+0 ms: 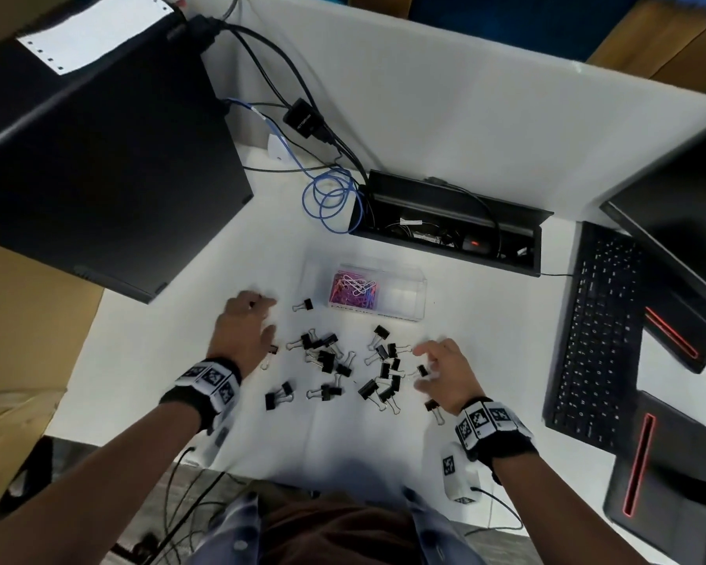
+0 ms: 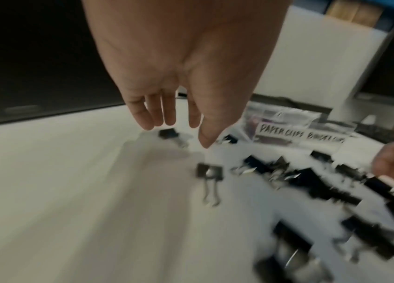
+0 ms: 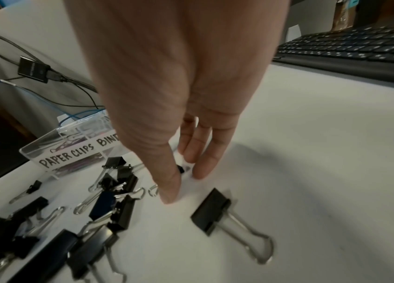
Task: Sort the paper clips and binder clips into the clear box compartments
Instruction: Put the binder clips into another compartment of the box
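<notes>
A clear box (image 1: 422, 295) stands on the white desk; its label (image 3: 70, 153) reads PAPER CLIPS and BIND. Coloured paper clips (image 1: 353, 289) fill its left compartment, and the right compartment looks bare. Several black binder clips (image 1: 327, 356) lie scattered in front of it, and one (image 1: 304, 305) lies apart near the box. My left hand (image 1: 268, 316) hovers left of the pile, fingers (image 2: 157, 114) hanging straight and holding nothing, above a small clip (image 2: 209, 171). My right hand (image 1: 420, 369) reaches down at the pile's right edge, thumb and fingers pinching a small binder clip (image 3: 181, 169). A large clip (image 3: 211, 211) lies just beside it.
A black keyboard (image 1: 596, 340) lies to the right, with a monitor (image 1: 677, 222) behind it. A black computer case (image 1: 98, 157) sits at the left. Behind the box is an open cable tray (image 1: 445, 222) with a coiled blue cable (image 1: 331, 197). The desk's front edge is near my wrists.
</notes>
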